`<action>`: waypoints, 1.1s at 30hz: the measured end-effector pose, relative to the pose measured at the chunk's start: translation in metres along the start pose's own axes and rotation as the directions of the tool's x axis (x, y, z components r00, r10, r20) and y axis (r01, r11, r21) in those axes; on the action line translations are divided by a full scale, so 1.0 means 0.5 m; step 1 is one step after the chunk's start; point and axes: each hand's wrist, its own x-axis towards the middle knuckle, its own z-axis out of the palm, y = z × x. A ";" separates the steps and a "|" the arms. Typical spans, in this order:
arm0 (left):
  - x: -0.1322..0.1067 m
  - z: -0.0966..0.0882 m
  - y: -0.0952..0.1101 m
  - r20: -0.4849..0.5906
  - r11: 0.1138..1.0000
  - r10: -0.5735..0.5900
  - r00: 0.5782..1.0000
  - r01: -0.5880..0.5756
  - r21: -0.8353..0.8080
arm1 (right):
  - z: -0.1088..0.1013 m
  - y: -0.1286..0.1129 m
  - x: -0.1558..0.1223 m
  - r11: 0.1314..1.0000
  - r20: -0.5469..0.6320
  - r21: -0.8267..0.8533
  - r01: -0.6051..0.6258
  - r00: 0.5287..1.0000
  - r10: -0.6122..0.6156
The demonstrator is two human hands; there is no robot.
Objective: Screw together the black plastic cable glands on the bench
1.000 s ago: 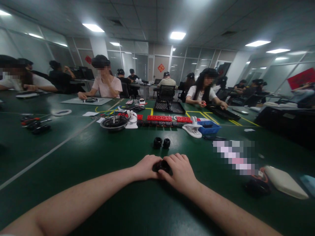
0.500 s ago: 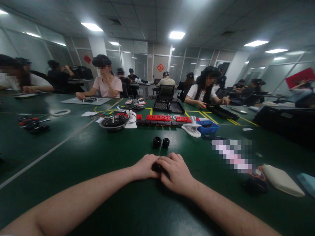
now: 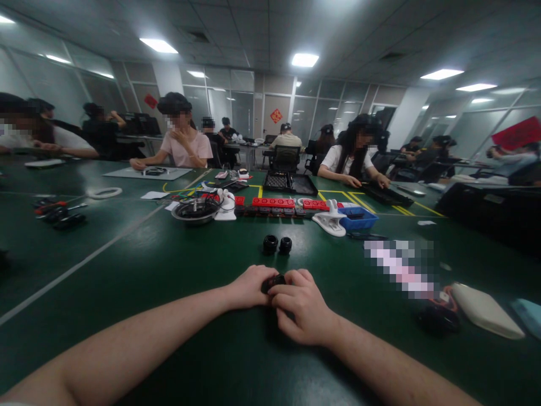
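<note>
My left hand (image 3: pixel 249 286) and my right hand (image 3: pixel 301 307) meet at the middle of the green table (image 3: pixel 139 265), low over its surface. Both have their fingers curled round a small black round part (image 3: pixel 275 280), which shows only as a dark edge between them. Two similar black round parts (image 3: pixel 278 245) stand side by side on the table a short way beyond my hands.
Farther back lie a metal bowl (image 3: pixel 195 211) with cables, a row of red blocks (image 3: pixel 274 202), a white clamp (image 3: pixel 330 221) and a blue tray (image 3: pixel 358 218). A white case (image 3: pixel 484 310) lies at the right. Several people sit working around the table.
My right hand has curled tighter and drawn back slightly toward me; more of the black part shows above its fingers. My left hand has barely moved.
</note>
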 end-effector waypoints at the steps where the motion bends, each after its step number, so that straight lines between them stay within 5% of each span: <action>1: 0.000 -0.001 0.001 0.000 1.000 -0.009 1.000 0.009 0.005 | 0.002 0.000 -0.002 1.000 -0.005 0.001 0.006 1.000 -0.006; 7: -0.002 -0.007 0.005 0.008 1.000 -0.023 1.000 0.023 -0.001 | 0.004 0.004 -0.009 0.999 -0.121 -0.027 0.030 0.992 -0.033; 12: -0.002 -0.005 0.002 -0.010 0.999 0.001 1.000 -0.002 -0.033 | -0.006 0.008 0.002 0.965 -0.235 -0.122 -0.233 0.951 0.200; 19: 0.000 -0.002 -0.001 0.013 1.000 -0.024 1.000 0.025 -0.014 | 0.007 0.015 0.009 0.900 -0.117 -0.224 -0.374 0.927 0.356; 33: -0.002 -0.001 0.000 -0.001 0.998 -0.041 0.999 0.041 -0.036 | 0.014 0.011 0.010 0.947 -0.057 -0.137 -0.291 0.956 0.286</action>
